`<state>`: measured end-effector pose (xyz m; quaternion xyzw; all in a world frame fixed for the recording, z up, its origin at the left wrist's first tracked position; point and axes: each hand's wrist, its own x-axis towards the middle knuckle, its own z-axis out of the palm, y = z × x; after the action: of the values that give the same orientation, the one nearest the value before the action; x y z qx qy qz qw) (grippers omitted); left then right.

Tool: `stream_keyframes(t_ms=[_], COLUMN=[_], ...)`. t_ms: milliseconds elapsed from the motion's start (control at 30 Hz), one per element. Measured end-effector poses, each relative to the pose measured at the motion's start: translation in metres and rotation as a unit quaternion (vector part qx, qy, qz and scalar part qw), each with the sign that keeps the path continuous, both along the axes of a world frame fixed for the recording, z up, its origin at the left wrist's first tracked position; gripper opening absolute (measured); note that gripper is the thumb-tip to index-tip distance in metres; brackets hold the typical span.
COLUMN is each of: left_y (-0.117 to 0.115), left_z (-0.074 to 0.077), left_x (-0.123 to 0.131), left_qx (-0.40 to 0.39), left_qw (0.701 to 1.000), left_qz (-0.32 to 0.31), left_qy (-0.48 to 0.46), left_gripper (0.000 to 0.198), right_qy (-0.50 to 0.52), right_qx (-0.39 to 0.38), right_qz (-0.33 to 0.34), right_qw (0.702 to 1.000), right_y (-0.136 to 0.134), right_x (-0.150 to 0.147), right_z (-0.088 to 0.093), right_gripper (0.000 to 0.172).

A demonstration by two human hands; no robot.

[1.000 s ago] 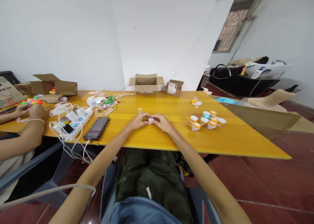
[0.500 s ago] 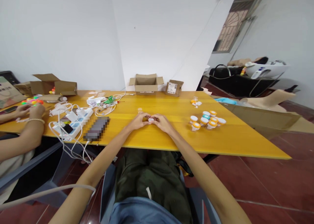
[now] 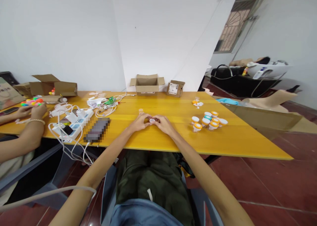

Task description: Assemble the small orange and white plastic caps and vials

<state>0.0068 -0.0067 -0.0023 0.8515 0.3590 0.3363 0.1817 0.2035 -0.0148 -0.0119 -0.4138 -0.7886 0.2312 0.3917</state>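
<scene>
A small white round cap (image 3: 152, 120) is pinched between the fingertips of both hands, low over the table's near half. My left hand (image 3: 141, 122) grips its left side with thumb and fingers closed. From the other side my right hand (image 3: 161, 123) closes on it in the same way. Whether another part sits under the cap is hidden by my fingers. Just behind my left hand stands a small clear piece (image 3: 141, 111). Several small clear containers with white, orange and teal tops (image 3: 210, 122) cluster to the right of my right hand.
Loose orange and white small parts (image 3: 197, 103) lie further back. Two cardboard boxes, an open one (image 3: 147, 87) and a smaller one (image 3: 175, 88), stand by the wall. A power strip (image 3: 78, 126) with cables and a dark blurred device (image 3: 97, 130) lie left, near a co-worker's hands (image 3: 37, 112).
The white cap has tilted slightly between my fingertips; both hands stay almost in place. At the far left, the co-worker's hand has shifted slightly.
</scene>
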Motion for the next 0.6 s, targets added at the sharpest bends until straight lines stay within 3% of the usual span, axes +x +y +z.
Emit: stream_keyframes(t_ms=[333, 600], left_y=[-0.0035, -0.0035], left_z=[0.0025, 0.0042], left_x=[0.0023, 0.0068], left_qx=[0.004, -0.055], left_qw=[1.0, 0.995], left_qz=[0.016, 0.013], left_qy=[0.006, -0.08], left_gripper=[0.024, 0.026], right_qy=[0.053, 0.132], right_qx=[-0.034, -0.083], right_qz=[0.018, 0.028], right_qw=[0.998, 0.987], right_y=[0.0003, 0.0075], right_x=[-0.0032, -0.0033], right_z=[-0.0014, -0.0053], right_gripper=[0.01, 0.018])
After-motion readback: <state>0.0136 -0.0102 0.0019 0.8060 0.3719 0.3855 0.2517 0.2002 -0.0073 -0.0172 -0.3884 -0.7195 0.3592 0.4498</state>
